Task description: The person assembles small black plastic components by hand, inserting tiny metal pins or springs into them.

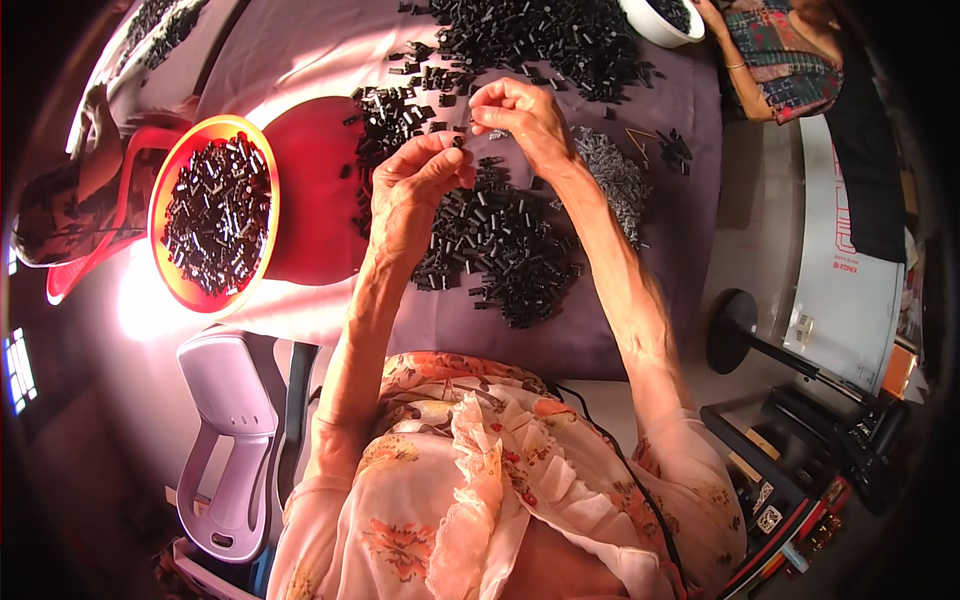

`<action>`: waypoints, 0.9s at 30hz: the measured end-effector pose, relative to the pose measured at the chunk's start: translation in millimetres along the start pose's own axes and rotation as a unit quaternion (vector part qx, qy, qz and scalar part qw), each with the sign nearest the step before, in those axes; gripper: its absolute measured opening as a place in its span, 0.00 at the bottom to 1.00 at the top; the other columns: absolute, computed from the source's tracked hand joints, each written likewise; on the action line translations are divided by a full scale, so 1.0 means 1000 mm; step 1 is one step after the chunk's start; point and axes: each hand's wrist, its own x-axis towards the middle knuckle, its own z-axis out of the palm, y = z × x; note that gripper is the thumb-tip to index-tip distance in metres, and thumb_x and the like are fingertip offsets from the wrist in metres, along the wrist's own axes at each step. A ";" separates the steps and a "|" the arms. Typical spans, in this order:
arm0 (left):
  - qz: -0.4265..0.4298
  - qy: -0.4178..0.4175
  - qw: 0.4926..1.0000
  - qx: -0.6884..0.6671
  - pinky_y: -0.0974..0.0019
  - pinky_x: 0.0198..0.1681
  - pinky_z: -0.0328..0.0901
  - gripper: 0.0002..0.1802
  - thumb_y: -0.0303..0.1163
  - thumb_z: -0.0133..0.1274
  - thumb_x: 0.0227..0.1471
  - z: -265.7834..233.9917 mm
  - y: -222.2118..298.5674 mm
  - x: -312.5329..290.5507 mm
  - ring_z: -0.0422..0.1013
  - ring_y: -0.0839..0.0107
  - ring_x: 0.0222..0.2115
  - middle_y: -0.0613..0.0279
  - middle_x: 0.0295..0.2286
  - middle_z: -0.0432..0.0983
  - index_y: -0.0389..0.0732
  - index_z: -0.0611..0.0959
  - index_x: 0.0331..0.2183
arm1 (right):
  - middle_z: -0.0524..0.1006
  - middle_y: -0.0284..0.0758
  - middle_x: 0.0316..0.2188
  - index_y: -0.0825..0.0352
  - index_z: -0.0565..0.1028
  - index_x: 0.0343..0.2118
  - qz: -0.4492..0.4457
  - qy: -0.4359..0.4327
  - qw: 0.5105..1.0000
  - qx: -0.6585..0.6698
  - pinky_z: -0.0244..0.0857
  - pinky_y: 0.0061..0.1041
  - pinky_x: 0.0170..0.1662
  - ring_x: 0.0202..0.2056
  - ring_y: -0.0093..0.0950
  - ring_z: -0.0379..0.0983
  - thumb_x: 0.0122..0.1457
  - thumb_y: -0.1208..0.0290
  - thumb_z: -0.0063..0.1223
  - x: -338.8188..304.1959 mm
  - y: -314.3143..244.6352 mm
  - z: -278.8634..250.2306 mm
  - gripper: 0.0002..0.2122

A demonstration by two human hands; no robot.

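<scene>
Over the table, my left hand [418, 182] is closed, with a small black plastic piece [458, 142] pinched between thumb and fingertips. Close by on its right, my right hand [528, 122] is closed in a pinch; whatever sits at its fingertips is too small to make out. The fingertips of both hands are a short gap apart. Beneath my wrists lies a heap of short black tubular pieces [500, 245]. Beside my right forearm spreads a pile of tiny grey metal-looking parts [615, 182]. More black pieces [395, 125] lie loose by my left hand.
A large black heap [540, 45] covers the table's far side, near a white bowl [672, 22]. On the left, an orange-rimmed basin [268, 262] holds black pieces beside a red round surface [315, 190]. A lilac chair [230, 385] stands below. Another person [785, 62] sits far right.
</scene>
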 end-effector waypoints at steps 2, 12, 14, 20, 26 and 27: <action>-0.002 -0.010 1.000 -0.010 0.71 0.30 0.65 0.08 0.24 0.52 0.45 0.006 -0.002 0.001 0.69 0.72 0.23 0.59 0.24 0.74 0.33 0.77 0.32 | 0.73 0.33 0.26 0.71 0.72 0.31 -0.006 -0.002 1.000 0.011 0.64 0.19 0.35 0.27 0.21 0.70 0.48 0.76 0.52 -0.015 -0.015 0.002 0.07; 0.011 -0.020 1.000 0.006 0.72 0.31 0.66 0.07 0.23 0.52 0.45 0.040 0.007 -0.002 0.70 0.74 0.23 0.60 0.24 0.74 0.34 0.77 0.31 | 0.76 0.31 0.24 0.69 0.75 0.29 -0.130 0.076 0.985 -0.081 0.65 0.16 0.34 0.28 0.18 0.70 0.50 0.76 0.51 -0.052 -0.071 0.004 0.04; 0.014 -0.017 1.000 0.005 0.73 0.30 0.66 0.07 0.23 0.52 0.45 0.045 0.007 -0.003 0.70 0.74 0.23 0.60 0.24 0.74 0.33 0.77 0.31 | 0.76 0.30 0.24 0.69 0.75 0.29 -0.135 0.084 0.983 -0.091 0.65 0.16 0.34 0.28 0.17 0.70 0.50 0.76 0.51 -0.055 -0.074 0.005 0.04; 0.016 -0.020 0.999 0.030 0.75 0.29 0.65 0.07 0.23 0.52 0.45 0.048 0.005 -0.004 0.69 0.76 0.22 0.61 0.23 0.74 0.32 0.77 0.31 | 0.75 0.29 0.25 0.68 0.75 0.28 -0.138 0.105 0.978 -0.119 0.64 0.16 0.34 0.29 0.17 0.70 0.49 0.76 0.52 -0.061 -0.073 0.010 0.03; 0.009 -0.036 0.999 0.011 0.76 0.29 0.64 0.08 0.22 0.52 0.44 0.052 0.003 -0.006 0.68 0.77 0.22 0.61 0.23 0.74 0.31 0.77 0.31 | 0.74 0.28 0.25 0.68 0.75 0.28 -0.157 0.122 0.970 -0.140 0.63 0.16 0.34 0.29 0.17 0.69 0.50 0.78 0.51 -0.066 -0.070 0.011 0.03; 0.009 -0.031 0.999 0.016 0.76 0.29 0.64 0.08 0.22 0.52 0.45 0.053 0.004 -0.006 0.68 0.77 0.22 0.61 0.22 0.74 0.31 0.77 0.31 | 0.74 0.28 0.25 0.68 0.74 0.28 -0.174 0.120 0.968 -0.138 0.63 0.15 0.33 0.28 0.17 0.69 0.49 0.78 0.52 -0.065 -0.067 0.010 0.03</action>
